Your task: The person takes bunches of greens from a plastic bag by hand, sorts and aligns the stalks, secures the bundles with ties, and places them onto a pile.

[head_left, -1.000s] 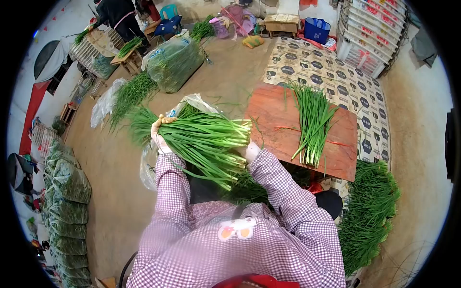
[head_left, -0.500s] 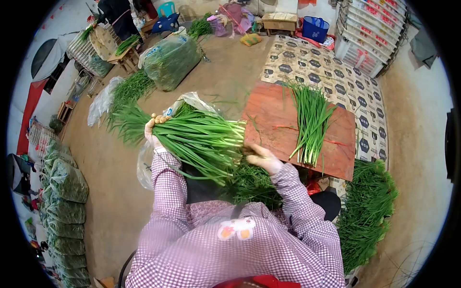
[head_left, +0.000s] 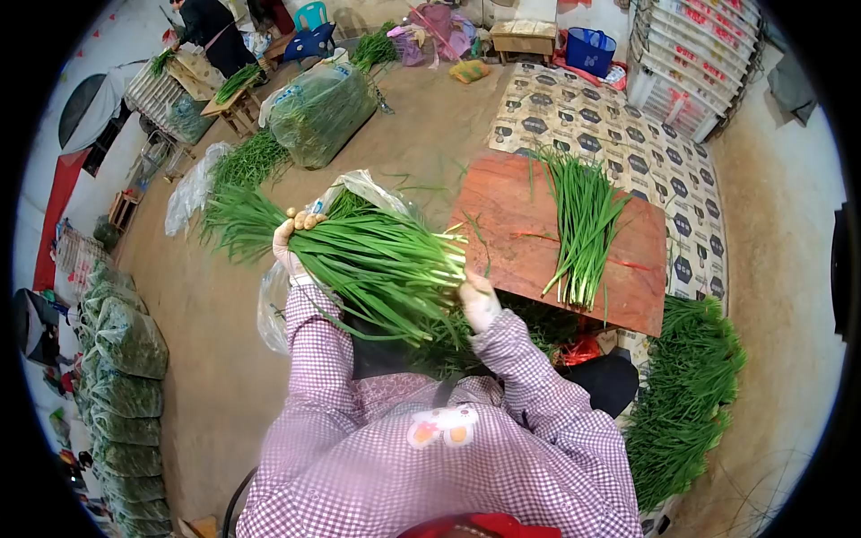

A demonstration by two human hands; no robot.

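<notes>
A large bunch of long green stalks point(head_left: 377, 264) lies across my lap, leafy ends to the left and pale cut ends to the right. My left hand point(head_left: 296, 235) is wrapped round it near the leafy end. At the pale ends is my right hand point(head_left: 477, 298), touching them, its fingertips partly hidden by the stalks. A smaller bunch point(head_left: 583, 229) rests on the red-brown board point(head_left: 498, 211) to the right, next to thin red ties.
A big pile of green stalks point(head_left: 686, 403) lies at the right. Filled plastic bags point(head_left: 130, 341) line the left side. A large wrapped bale point(head_left: 323, 112) stands ahead, and a co-worker point(head_left: 215, 36) is at the far left beside a small table.
My right hand moved away from the pale ends, fingers spread, then came back up against them. My left hand kept its hold while the bunch shifted slightly.
</notes>
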